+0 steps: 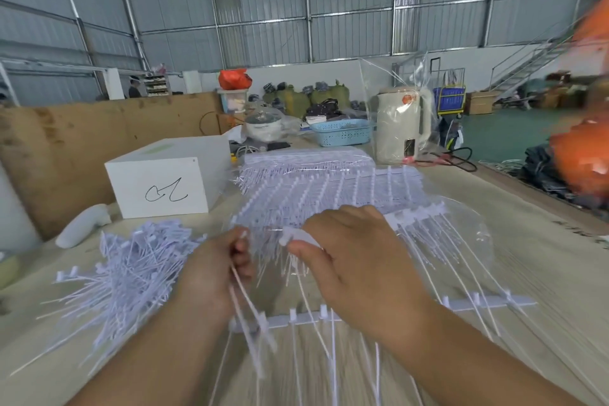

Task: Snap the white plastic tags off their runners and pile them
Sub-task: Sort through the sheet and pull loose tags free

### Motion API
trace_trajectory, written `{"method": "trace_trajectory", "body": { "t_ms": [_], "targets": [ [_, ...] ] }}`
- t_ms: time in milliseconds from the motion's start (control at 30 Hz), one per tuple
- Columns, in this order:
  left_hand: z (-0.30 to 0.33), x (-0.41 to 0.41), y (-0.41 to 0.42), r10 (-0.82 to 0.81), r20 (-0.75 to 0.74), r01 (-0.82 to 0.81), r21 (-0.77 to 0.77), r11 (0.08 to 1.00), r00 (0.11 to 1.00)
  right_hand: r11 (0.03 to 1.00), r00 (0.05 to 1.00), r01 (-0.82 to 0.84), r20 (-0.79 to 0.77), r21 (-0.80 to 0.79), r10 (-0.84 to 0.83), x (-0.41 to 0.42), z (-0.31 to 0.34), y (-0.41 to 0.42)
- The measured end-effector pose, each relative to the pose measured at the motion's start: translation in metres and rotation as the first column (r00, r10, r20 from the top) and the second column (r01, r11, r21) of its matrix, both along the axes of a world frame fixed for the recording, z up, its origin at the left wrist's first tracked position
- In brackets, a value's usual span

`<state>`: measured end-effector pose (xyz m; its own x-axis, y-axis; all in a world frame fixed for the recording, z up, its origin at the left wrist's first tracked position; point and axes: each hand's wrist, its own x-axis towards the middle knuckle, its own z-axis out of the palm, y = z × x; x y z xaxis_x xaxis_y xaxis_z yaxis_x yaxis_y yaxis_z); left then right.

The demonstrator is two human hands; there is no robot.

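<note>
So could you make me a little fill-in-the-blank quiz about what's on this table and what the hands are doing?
1. The pile of loose tags lies on the person's ____ side.
2. The left hand grips a few thin white ____.
3. The box with a black scribble is coloured ____.
4. The basket behind the stacked runners is coloured ____.

Missing words: left; tags; white; blue

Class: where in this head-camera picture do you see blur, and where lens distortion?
Head view: motion blur smears the tags in the left hand and the orange shape at the right edge; the roof beams bow outward, a wide-angle effect; the white box is sharp.
</note>
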<state>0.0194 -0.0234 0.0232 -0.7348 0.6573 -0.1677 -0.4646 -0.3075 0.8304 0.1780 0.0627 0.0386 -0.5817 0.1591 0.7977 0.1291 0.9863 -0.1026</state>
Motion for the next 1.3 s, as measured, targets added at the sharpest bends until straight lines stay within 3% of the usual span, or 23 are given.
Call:
{"method": "trace_trajectory", "body": {
  "t_ms": [67, 100, 167, 233, 400, 567, 800, 900, 1100, 1300],
  "targets": [
    [0.007, -0.014, -0.009, 0.024, -0.1, -0.025, -0.007, 1.0, 0.995, 0.999, 1.0, -0.025, -0.003, -0.039, 0.024, 0.003, 0.005, -0.003],
    [0.009, -0.014, -0.011, 0.008, -0.227, -0.018, -0.042, 0.999, 0.974, 0.998, 0.999, -0.029, 0.019, -0.063, 0.03, 0.003, 0.006, -0.002],
    [0.009, -0.002, -0.011, -0.087, -0.527, 0.016, -0.138, 0.99, 0.845, 0.993, 0.995, -0.021, 0.096, -0.116, 0.032, 0.004, 0.007, 0.001],
    [0.008, 0.018, -0.009, -0.208, -0.635, 0.128, -0.171, 0.977, 0.744, 0.988, 0.987, -0.011, 0.158, -0.154, 0.036, 0.004, 0.004, 0.003],
    [0.008, 0.031, -0.01, -0.277, -0.653, 0.246, -0.141, 0.959, 0.705, 0.974, 0.976, -0.033, 0.202, -0.225, 0.08, 0.009, -0.002, 0.009],
    [0.009, 0.033, -0.009, -0.233, -0.689, 0.206, -0.122, 0.971, 0.687, 0.958, 0.997, -0.043, 0.044, -0.284, 0.058, 0.017, 0.006, 0.015],
    [0.012, 0.034, -0.009, -0.247, -0.663, 0.243, -0.101, 0.965, 0.706, 0.934, 0.963, -0.029, 0.241, -0.356, 0.122, 0.013, -0.001, 0.016],
    [0.014, 0.036, -0.011, -0.284, -0.635, 0.298, -0.088, 0.951, 0.719, 0.927, 0.953, -0.05, 0.261, -0.372, 0.156, 0.011, -0.003, 0.016],
    [0.012, 0.041, -0.013, -0.296, -0.75, 0.275, -0.157, 0.948, 0.592, 0.929, 0.927, -0.129, 0.291, -0.346, 0.238, 0.007, -0.006, 0.013],
    [0.015, 0.039, -0.013, -0.262, -0.717, 0.233, -0.141, 0.962, 0.646, 0.882, 0.909, -0.194, 0.259, -0.429, 0.326, 0.01, -0.005, 0.018]
  ]
}}
